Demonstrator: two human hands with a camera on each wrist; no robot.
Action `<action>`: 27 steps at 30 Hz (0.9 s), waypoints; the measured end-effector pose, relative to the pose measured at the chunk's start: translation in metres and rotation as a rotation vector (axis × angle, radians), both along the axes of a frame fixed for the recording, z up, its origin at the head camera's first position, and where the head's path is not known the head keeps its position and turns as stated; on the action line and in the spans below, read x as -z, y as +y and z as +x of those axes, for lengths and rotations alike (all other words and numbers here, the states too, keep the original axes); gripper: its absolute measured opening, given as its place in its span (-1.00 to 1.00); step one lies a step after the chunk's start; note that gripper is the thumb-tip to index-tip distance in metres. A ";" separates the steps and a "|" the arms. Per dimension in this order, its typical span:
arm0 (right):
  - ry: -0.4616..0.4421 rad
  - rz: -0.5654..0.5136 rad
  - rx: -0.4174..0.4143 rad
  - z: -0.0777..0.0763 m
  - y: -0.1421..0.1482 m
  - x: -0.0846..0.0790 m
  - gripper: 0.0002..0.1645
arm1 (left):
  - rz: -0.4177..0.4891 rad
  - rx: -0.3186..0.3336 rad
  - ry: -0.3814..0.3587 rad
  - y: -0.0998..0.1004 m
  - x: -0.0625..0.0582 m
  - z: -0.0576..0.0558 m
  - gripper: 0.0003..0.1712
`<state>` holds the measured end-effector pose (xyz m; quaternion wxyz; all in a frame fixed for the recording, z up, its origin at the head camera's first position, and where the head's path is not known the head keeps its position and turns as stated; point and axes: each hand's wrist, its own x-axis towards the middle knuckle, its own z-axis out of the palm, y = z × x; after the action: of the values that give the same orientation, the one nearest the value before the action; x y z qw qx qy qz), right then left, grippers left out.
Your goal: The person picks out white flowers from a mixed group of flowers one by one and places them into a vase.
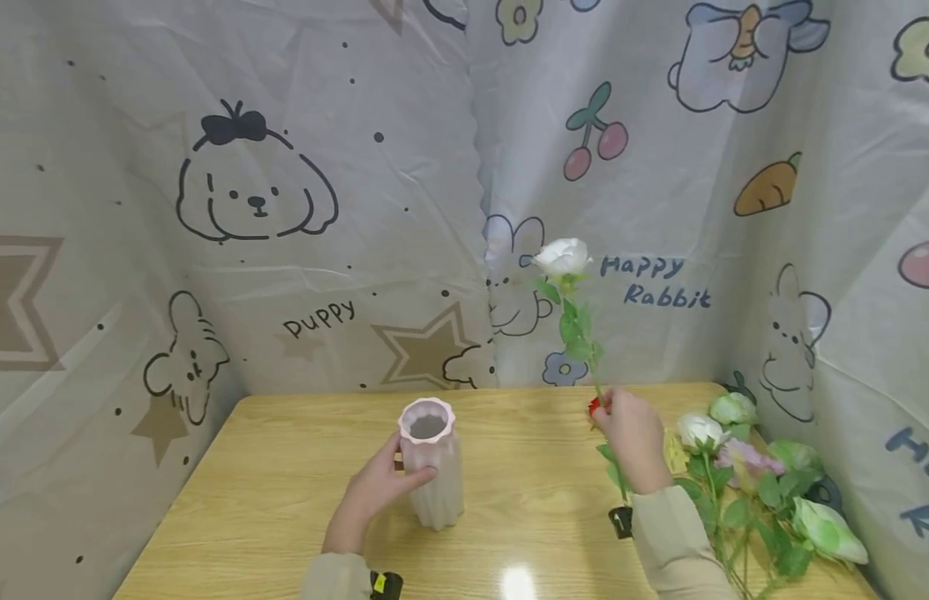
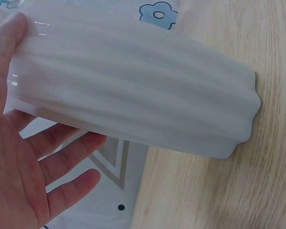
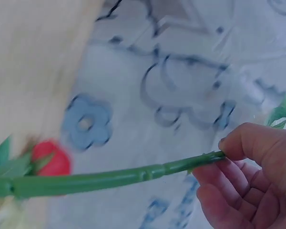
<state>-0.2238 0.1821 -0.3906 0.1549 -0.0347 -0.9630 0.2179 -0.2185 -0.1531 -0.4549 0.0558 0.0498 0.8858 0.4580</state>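
A pale pinkish-white vase (image 1: pixel 437 487) with a scalloped rim and ribbed sides stands on the table. My left hand (image 1: pixel 372 493) grips it just below the rim, thumb across the near side. In the left wrist view the fingers reach under the vase wall (image 2: pixel 133 86). To the right, my right hand (image 1: pixel 633 437) holds up an artificial white rose (image 1: pixel 564 257), bloom above the hand. Thumb and fingers pinch its green stem (image 3: pixel 100 183), whose lower part extends below the hand. A red flower (image 1: pixel 595 408) shows partly behind that hand.
Several artificial flowers lie at the table's right side, among them a white rose (image 1: pixel 700 431), a pink flower (image 1: pixel 745 462) and a pale green one (image 1: pixel 830 529). A printed cloth curtain (image 1: pixel 404 208) rises behind the wooden table (image 1: pixel 284 483) and along both sides.
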 end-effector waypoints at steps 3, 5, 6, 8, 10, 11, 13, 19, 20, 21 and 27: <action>0.036 0.000 -0.036 -0.009 -0.023 -0.010 -0.82 | -0.005 -0.001 -0.002 0.000 0.002 0.000 -0.07; 0.065 0.002 -0.057 -0.013 -0.038 -0.016 -0.82 | -0.011 -0.001 0.002 0.000 0.003 0.000 -0.07; 0.081 0.003 -0.067 -0.015 -0.045 -0.019 -0.83 | -0.016 -0.001 0.003 -0.001 0.003 0.000 -0.07; 0.122 0.010 -0.088 -0.018 -0.058 -0.024 -0.85 | -0.027 -0.002 0.007 -0.002 0.003 -0.001 -0.08; 0.155 0.015 -0.115 -0.020 -0.069 -0.029 -0.87 | -0.036 0.001 0.014 -0.002 0.003 -0.001 -0.08; 0.163 0.012 -0.126 -0.020 -0.075 -0.032 -0.86 | -0.043 0.003 0.017 -0.003 0.003 -0.001 -0.07; 0.155 -0.012 -0.145 -0.020 -0.085 -0.038 -0.85 | -0.044 0.010 0.025 -0.003 0.003 -0.001 -0.06; 0.149 -0.082 -0.199 -0.019 -0.113 -0.057 -0.83 | -0.040 0.028 0.030 -0.004 0.001 -0.001 -0.02; 0.162 -0.082 -0.210 -0.018 -0.116 -0.060 -0.84 | -0.048 0.028 0.028 -0.004 0.001 0.000 -0.01; 0.179 -0.082 -0.221 -0.018 -0.120 -0.064 -0.85 | -0.056 0.030 0.028 -0.004 0.000 0.000 -0.01; 0.256 -0.059 -0.262 -0.016 -0.136 -0.079 -0.87 | -0.166 0.028 0.025 -0.005 -0.004 0.001 0.04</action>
<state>-0.2403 0.0459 -0.3118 0.2456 0.1143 -0.9249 0.2668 -0.2172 -0.1578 -0.4505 0.0552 0.0631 0.9205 0.3816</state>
